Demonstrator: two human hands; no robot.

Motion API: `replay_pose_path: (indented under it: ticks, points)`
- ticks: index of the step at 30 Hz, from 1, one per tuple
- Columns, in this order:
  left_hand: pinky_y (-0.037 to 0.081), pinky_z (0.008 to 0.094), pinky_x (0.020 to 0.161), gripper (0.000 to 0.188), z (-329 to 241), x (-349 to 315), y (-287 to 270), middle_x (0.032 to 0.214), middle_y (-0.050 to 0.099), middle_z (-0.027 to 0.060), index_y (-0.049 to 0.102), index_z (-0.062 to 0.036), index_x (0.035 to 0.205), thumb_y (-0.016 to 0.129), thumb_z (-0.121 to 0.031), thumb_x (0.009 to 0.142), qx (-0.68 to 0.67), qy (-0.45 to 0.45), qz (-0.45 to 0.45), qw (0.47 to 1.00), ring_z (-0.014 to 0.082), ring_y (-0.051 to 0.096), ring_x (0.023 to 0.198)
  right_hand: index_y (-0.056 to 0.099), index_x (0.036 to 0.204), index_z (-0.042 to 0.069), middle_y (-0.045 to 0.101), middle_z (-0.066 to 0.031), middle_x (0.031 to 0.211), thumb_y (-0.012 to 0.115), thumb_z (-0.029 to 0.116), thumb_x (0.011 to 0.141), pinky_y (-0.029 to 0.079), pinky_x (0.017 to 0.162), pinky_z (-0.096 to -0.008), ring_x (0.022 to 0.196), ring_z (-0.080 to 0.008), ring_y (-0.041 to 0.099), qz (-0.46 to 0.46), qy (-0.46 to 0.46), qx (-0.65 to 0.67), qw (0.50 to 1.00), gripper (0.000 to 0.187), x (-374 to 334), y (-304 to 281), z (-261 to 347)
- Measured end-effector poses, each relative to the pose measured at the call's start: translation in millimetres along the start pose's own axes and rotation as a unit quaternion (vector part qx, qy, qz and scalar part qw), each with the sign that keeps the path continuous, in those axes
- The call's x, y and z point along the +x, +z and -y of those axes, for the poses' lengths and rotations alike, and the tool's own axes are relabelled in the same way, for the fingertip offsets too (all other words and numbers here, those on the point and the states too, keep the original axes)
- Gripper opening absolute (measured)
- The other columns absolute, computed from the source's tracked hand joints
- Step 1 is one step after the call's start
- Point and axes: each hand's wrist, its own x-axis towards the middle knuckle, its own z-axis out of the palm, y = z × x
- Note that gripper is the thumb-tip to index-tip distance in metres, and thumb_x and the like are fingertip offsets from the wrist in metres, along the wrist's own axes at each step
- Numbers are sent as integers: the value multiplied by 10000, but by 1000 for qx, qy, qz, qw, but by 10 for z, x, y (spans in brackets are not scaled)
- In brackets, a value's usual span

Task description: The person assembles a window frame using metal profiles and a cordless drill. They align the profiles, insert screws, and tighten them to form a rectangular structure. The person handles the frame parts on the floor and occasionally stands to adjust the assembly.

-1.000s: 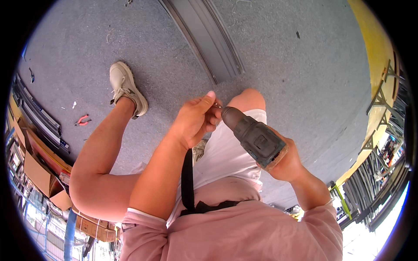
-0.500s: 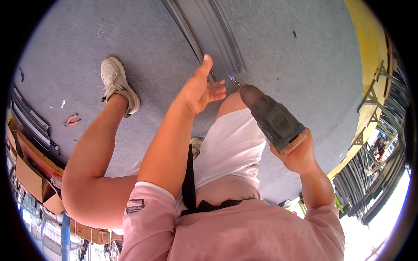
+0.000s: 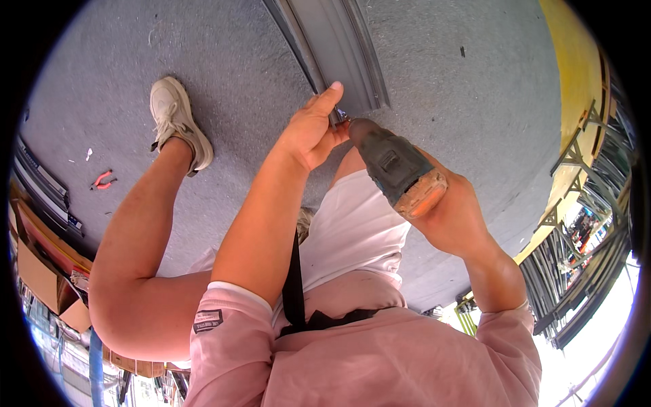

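My left hand (image 3: 308, 134) grips the near left corner of a long grey channelled panel (image 3: 339, 51), thumb on top and fingers partly hidden beneath. In my right hand (image 3: 451, 214) is a dark power drill (image 3: 392, 163) with a worn orange-brown back end. Its nose points at the panel's near left corner, close to my left fingertips. A small shiny bit or screw (image 3: 343, 115) shows there, but whether it touches the panel is too small to tell.
On the grey floor (image 3: 237, 54) lie red-handled pliers (image 3: 103, 180), left of my shoe (image 3: 178, 122). Dark strips (image 3: 42, 183) and an open cardboard box (image 3: 41, 278) line the left side. Racks of long dark profiles (image 3: 576, 292) stand at the right, beside a yellow floor band (image 3: 569, 74).
My right hand has brought the drill left and forward to the panel's corner. My left hand, open before, has closed on that corner.
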Motion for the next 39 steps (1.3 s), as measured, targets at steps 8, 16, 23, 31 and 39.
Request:
replay_pose_path:
  ticks: [8,16,23,31,39]
  points:
    - [531,412,972,577,104,79,-85,1231,576,181,453,50,1333,660,-339,959,-76,16,36,996,288,607,1104,543,1345,123,703,-140,852,786,226,772,540,686,-389,781,-346,696,2,9,-39,999,632,78,-18,115]
    - [474,367,1042,678,77,5,-10,1362,465,152,421,25,1372,735,-351,903,-82,14,-8,996,258,518,1218,519,1379,110,705,-147,860,782,227,770,536,681,-389,782,-350,692,20,5,-69,997,673,105,-24,179]
    - [419,367,1097,758,11,-88,50,1460,365,160,364,31,1419,747,-359,893,-74,22,4,997,261,435,1305,512,1378,114,697,-149,839,742,157,764,526,666,-399,762,-351,683,18,-8,-112,994,657,174,7,275]
    - [601,417,744,774,130,100,-67,1126,511,226,316,42,1345,765,-375,873,-81,21,2,997,281,654,885,549,1207,55,695,-148,886,682,65,736,518,640,-427,716,-355,665,25,-58,-243,968,490,298,45,438]
    - [601,425,754,643,187,160,-87,1000,552,185,371,11,1268,729,-380,905,-80,16,-11,997,277,643,880,610,1137,48,708,-153,903,668,95,756,524,611,-425,729,-342,681,47,-35,-250,966,388,392,-37,451]
